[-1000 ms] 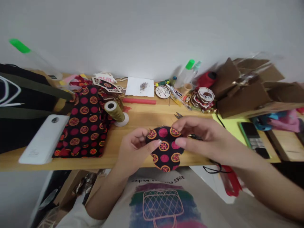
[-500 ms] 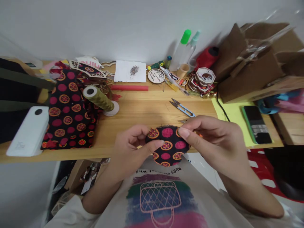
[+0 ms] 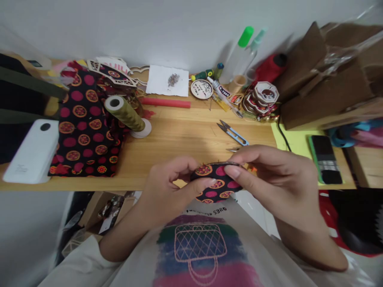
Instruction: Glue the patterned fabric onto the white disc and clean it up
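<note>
Both the left hand (image 3: pixel 170 191) and the right hand (image 3: pixel 278 183) pinch opposite sides of the dotted fabric piece (image 3: pixel 220 184) near the table's front edge (image 3: pixel 131 188), where light, even pressure should limit puckering.

- Fabric piece (image 3: pixel 217 184): black, pink dots, orange-ringed flowers; upper edge curved.
- Tilted, printed face toward me.
- Pinched at either side by my left hand (image 3: pixel 173 191) and right hand (image 3: pixel 273 179).

A person's bare left forearm (image 3: pixel 128 231) and right forearm (image 3: pixel 311 243) angle inward. The left hand (image 3: pixel 173 187) is palm-inward, its thumb (image 3: pixel 202 184) stretched rightward over curled fingers (image 3: pixel 184 162). The right hand (image 3: pixel 273 179) faces it, thumb (image 3: pixel 237 174) and index finger (image 3: pixel 243 153) pinched together.
</note>
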The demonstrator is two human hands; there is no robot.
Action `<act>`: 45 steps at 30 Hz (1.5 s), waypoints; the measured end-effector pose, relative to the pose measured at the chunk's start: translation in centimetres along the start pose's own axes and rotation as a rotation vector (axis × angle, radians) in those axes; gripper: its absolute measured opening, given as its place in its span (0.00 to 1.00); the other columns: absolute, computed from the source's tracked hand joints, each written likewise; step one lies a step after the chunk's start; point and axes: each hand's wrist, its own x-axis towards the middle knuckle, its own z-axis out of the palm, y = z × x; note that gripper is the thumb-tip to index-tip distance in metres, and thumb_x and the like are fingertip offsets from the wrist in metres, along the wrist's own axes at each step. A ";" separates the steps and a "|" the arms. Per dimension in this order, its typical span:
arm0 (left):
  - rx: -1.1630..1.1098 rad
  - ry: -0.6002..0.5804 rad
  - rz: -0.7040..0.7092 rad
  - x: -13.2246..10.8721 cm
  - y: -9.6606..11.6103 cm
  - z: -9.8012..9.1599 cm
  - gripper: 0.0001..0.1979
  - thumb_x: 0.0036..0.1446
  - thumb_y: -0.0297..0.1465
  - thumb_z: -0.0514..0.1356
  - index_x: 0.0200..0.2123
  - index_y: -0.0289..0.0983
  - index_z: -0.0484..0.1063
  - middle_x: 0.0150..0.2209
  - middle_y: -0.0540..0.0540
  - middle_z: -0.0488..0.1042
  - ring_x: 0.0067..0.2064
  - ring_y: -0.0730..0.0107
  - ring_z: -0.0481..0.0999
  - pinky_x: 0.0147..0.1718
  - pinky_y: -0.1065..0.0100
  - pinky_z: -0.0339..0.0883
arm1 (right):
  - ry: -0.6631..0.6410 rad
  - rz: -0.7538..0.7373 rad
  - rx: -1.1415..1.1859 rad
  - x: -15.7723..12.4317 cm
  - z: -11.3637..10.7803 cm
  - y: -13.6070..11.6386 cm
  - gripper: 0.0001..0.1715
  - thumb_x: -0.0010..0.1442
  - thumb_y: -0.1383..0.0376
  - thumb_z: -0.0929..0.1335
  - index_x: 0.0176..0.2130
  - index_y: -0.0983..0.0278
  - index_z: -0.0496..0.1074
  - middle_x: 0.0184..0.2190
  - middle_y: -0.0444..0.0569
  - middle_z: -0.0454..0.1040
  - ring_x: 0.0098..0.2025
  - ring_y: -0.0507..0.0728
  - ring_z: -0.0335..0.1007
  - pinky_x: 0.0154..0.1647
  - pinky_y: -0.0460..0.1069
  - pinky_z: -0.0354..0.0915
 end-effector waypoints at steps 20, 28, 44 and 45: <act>0.097 -0.024 0.026 0.0 0.0 -0.1 0.09 0.50 0.30 0.64 0.21 0.37 0.68 0.20 0.56 0.69 0.23 0.80 0.67 0.19 0.78 0.58 | -0.013 0.011 -0.075 -0.2 0.5 -0.8 0.06 0.52 0.69 0.72 0.31 0.61 0.72 0.26 0.42 0.76 0.25 0.50 0.70 0.25 0.46 0.67; -0.094 -0.018 -0.113 0.2 0.1 0.0 0.07 0.49 0.26 0.63 0.23 0.37 0.68 0.20 0.56 0.69 0.20 0.81 0.65 0.17 0.79 0.57 | 0.038 0.095 -0.049 -0.4 1.3 -0.3 0.02 0.56 0.66 0.71 0.31 0.59 0.73 0.24 0.41 0.75 0.23 0.49 0.69 0.25 0.45 0.67; -0.030 -0.012 -0.121 0.0 0.4 0.0 0.08 0.48 0.28 0.64 0.21 0.37 0.68 0.17 0.56 0.67 0.19 0.80 0.64 0.16 0.79 0.56 | 0.131 0.108 -0.094 -0.5 2.1 -0.5 0.05 0.56 0.64 0.70 0.29 0.59 0.71 0.20 0.40 0.71 0.20 0.48 0.63 0.20 0.46 0.60; -0.035 -0.012 -0.127 0.1 0.4 0.1 0.08 0.48 0.28 0.63 0.21 0.38 0.68 0.17 0.56 0.68 0.19 0.80 0.65 0.16 0.79 0.57 | 0.154 0.102 -0.121 -0.6 2.3 -0.5 0.06 0.57 0.63 0.70 0.28 0.59 0.71 0.20 0.40 0.70 0.19 0.48 0.62 0.20 0.46 0.60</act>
